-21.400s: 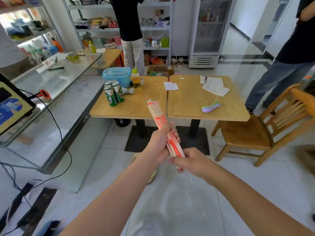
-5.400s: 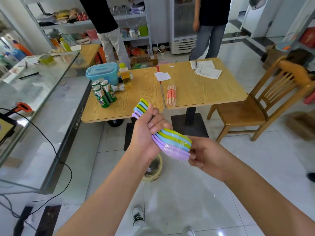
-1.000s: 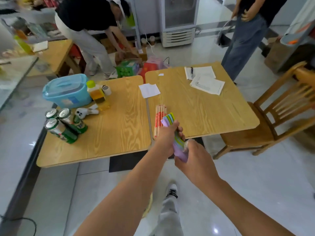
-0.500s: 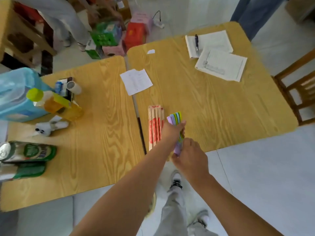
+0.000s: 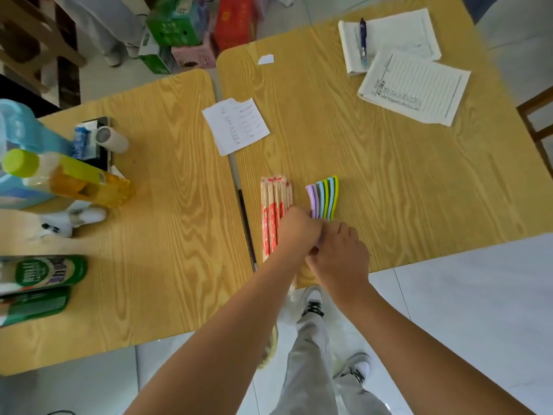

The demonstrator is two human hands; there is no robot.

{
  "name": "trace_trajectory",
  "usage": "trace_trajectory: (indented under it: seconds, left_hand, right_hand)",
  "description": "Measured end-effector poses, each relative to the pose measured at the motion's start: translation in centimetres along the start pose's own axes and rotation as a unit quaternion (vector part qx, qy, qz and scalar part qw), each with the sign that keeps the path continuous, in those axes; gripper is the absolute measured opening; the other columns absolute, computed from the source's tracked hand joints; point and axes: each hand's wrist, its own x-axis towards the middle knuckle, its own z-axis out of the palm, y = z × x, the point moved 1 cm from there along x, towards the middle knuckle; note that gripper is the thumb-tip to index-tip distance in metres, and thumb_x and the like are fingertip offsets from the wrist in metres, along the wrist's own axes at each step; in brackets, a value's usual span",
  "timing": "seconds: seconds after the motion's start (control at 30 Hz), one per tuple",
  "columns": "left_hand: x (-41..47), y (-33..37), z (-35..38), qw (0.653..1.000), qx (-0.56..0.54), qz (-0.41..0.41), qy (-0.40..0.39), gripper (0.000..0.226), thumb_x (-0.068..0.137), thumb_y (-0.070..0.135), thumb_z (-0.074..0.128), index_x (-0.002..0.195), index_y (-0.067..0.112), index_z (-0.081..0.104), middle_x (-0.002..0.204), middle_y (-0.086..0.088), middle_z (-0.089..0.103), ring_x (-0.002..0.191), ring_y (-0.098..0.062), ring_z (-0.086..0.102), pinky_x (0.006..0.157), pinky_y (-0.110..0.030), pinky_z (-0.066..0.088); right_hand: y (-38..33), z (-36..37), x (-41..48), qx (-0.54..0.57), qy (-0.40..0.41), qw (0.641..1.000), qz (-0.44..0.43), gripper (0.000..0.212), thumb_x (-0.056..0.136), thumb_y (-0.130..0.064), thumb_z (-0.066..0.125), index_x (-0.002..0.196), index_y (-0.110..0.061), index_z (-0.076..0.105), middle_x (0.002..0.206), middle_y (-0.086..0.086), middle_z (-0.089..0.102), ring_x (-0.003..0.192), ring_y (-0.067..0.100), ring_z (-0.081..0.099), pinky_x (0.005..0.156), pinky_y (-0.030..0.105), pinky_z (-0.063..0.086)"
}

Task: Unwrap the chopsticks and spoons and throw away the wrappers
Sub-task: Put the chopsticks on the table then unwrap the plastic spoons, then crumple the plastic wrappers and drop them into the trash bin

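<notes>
Since half a second ago the spoons (image 5: 324, 197) have come down flat onto the table (image 5: 419, 175), fanned out near its front edge, just beside the chopsticks (image 5: 273, 217) along its left edge. Both hands crowd the bowl ends: the left hand (image 5: 299, 229) lies curled over them and the right hand (image 5: 339, 256) is closed against it, fingers bunched around the purple end; whether they pinch a spoon or the clear wrapper I cannot tell. The chopsticks lie in their red-printed sleeves, untouched. To do this well, I would pin the spoons with one hand and draw the film off along the handles with the other, keeping the fan from scattering towards the edge.
</notes>
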Motion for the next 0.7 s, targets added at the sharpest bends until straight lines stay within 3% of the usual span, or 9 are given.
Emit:
trace_trajectory:
  seconds: [0.07,0.17,0.27,0.37,0.43,0.57,0.7]
  left_hand:
    - [-0.3,-0.6,-0.4,1.000,0.013,0.007,0.003,0.017,0.090,0.017,0.061,0.077,0.008,0.069,0.058,0.000,0.059,0.050,-0.013,0.053,0.042,-0.018,0.041]
    - [-0.5,-1.0,-0.5,1.000,0.004,0.019,0.011,0.016,0.088,0.013,0.061,0.095,0.012,0.075,0.077,-0.003,0.068,0.065,-0.017,0.061,0.063,-0.029,0.052]
    - [-0.8,-1.2,-0.5,0.999,-0.014,0.018,0.024,0.024,0.084,0.005,0.060,0.100,0.016,0.074,0.082,0.001,0.068,0.070,-0.016,0.062,0.063,-0.027,0.051]
    - [-1.0,-1.3,-0.5,0.999,-0.036,0.005,0.038,0.028,0.082,0.005,0.059,0.105,0.016,0.071,0.093,-0.001,0.071,0.083,-0.021,0.066,0.070,-0.032,0.055]
    - [-1.5,-1.3,-0.5,0.998,-0.034,0.007,0.045,0.027,0.084,0.006,0.057,0.106,0.015,0.069,0.096,-0.003,0.071,0.085,-0.022,0.066,0.067,-0.031,0.054]
    - [-2.5,-1.9,-0.7,0.998,-0.008,0.033,0.048,0.027,0.092,0.005,0.051,0.117,0.012,0.060,0.086,0.001,0.063,0.059,-0.005,0.053,0.037,-0.012,0.038]
    - [-4.0,-2.4,-1.1,0.997,-0.004,0.066,0.031,0.036,0.093,0.004,0.053,0.128,0.012,0.057,0.105,-0.001,0.064,0.059,0.002,0.049,0.037,-0.007,0.038]
  right_hand:
    - [-0.2,0.0,0.2,-0.021,-0.012,1.000,-0.005,0.030,0.073,-0.030,0.072,0.086,-0.007,0.057,0.075,0.010,0.059,0.068,0.028,0.058,0.049,0.031,0.044]
    - [-0.5,-0.5,0.5,-0.037,-0.011,0.999,-0.021,0.025,0.084,-0.032,0.062,0.092,-0.008,0.057,0.084,0.010,0.062,0.077,0.028,0.061,0.054,0.033,0.043]
    - [-0.4,-1.8,0.7,-0.054,-0.020,0.998,-0.019,0.031,0.096,-0.039,0.046,0.105,-0.011,0.056,0.101,0.008,0.062,0.092,0.027,0.059,0.062,0.034,0.037]
    - [-0.2,-3.8,0.4,-0.042,-0.023,0.998,-0.030,0.033,0.098,-0.040,0.046,0.111,-0.011,0.056,0.107,0.006,0.060,0.098,0.027,0.058,0.064,0.033,0.037]
    - [0.1,-4.9,-0.2,0.022,-0.017,0.999,-0.039,0.025,0.097,-0.031,0.046,0.104,-0.010,0.058,0.103,0.007,0.061,0.095,0.029,0.059,0.063,0.033,0.040]
    - [1.1,-6.8,-1.8,0.220,0.024,0.975,-0.001,0.024,0.100,-0.025,0.046,0.103,-0.008,0.063,0.096,0.005,0.066,0.087,0.024,0.063,0.072,0.036,0.051]
    - [2.3,-6.3,-2.4,0.366,-0.034,0.927,0.074,0.028,0.101,-0.025,0.046,0.112,-0.009,0.067,0.094,0.002,0.066,0.089,0.020,0.063,0.075,0.030,0.045]
